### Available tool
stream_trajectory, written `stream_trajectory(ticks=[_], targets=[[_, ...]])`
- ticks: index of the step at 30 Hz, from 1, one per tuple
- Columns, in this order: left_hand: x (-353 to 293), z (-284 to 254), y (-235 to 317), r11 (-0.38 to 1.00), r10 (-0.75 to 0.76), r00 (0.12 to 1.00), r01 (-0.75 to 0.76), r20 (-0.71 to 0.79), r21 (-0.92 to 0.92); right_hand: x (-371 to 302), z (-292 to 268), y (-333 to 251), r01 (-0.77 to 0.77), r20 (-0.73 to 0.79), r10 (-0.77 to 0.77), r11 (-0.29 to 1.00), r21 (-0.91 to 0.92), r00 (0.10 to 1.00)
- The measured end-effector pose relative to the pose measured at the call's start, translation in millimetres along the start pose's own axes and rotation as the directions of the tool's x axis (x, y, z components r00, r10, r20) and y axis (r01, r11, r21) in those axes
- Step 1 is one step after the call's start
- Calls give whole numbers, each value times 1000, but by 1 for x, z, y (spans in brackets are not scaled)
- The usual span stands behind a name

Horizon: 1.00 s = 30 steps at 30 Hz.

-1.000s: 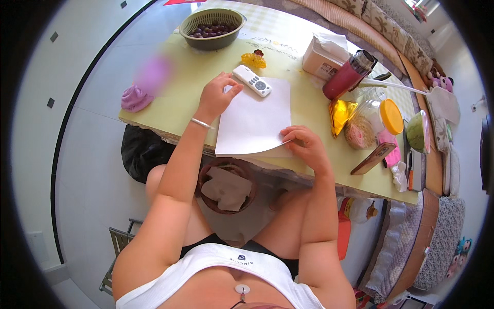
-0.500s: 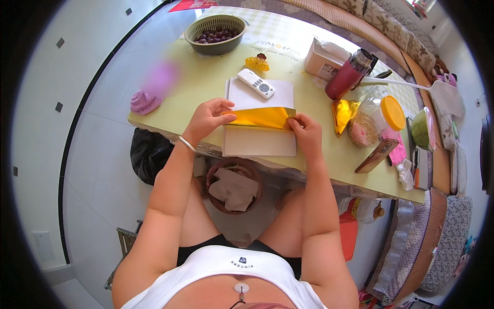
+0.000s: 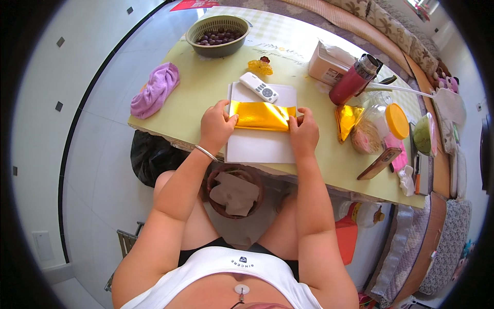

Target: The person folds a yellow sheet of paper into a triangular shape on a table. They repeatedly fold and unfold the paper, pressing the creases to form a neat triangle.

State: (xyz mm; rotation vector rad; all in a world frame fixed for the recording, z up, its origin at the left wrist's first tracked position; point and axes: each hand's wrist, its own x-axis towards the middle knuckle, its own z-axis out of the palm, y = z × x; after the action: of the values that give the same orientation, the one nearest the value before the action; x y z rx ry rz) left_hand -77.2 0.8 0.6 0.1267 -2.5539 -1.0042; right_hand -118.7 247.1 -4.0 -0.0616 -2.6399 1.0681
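Observation:
A shiny strip of gold foil paper point(image 3: 261, 116) spans the space between my hands, over a stack of white paper point(image 3: 262, 147) at the table's near edge. My left hand point(image 3: 218, 123) pinches its left end between thumb and fingers. At the other end my right hand point(image 3: 304, 131) grips it the same way, thumb on the front. The strip's face is flat and its long sides run across the paper. A white remote control point(image 3: 259, 87) lies on the upper part of the paper, just beyond the foil.
Beyond sit a yellow hair claw point(image 3: 261, 66) and a basket of grapes point(image 3: 217, 36). A purple cloth point(image 3: 155, 90) lies left. To the right stand a red flask point(image 3: 353, 81), folded gold foil point(image 3: 349, 122), a yellow-lidded jar point(image 3: 371, 130) and a propped phone point(image 3: 380, 164). Below is a waste bin point(image 3: 234, 191).
The gold strip now faces up more fully and looks flatter and wider. My left hand has shifted right and slightly down, its fingers now closed round the left end.

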Motion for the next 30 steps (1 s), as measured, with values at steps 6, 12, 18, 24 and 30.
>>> stream_trajectory(ticks=[6, 12, 18, 24, 30], targets=[[1, 3, -1, 998, 48, 999, -47, -16, 39, -2, 1, 0, 120, -58, -123, 992, -46, 991], [2, 9, -4, 993, 82, 996, -79, -32, 90, 1, 5, 3, 216, -95, -226, 971, -105, 970], [1, 9, -3, 963, 169, 986, -163, -9, 213, 0, 6, 3, 216, -97, -231, 966, -141, 968], [10, -2, 15, 787, 587, 804, -541, -91, 297, -3, 6, 0, 188, -88, -207, 965, -185, 974], [19, 0, 1, 825, 527, 755, -564, 390, -23, -3, 8, 2, 211, -98, -236, 954, -214, 967]])
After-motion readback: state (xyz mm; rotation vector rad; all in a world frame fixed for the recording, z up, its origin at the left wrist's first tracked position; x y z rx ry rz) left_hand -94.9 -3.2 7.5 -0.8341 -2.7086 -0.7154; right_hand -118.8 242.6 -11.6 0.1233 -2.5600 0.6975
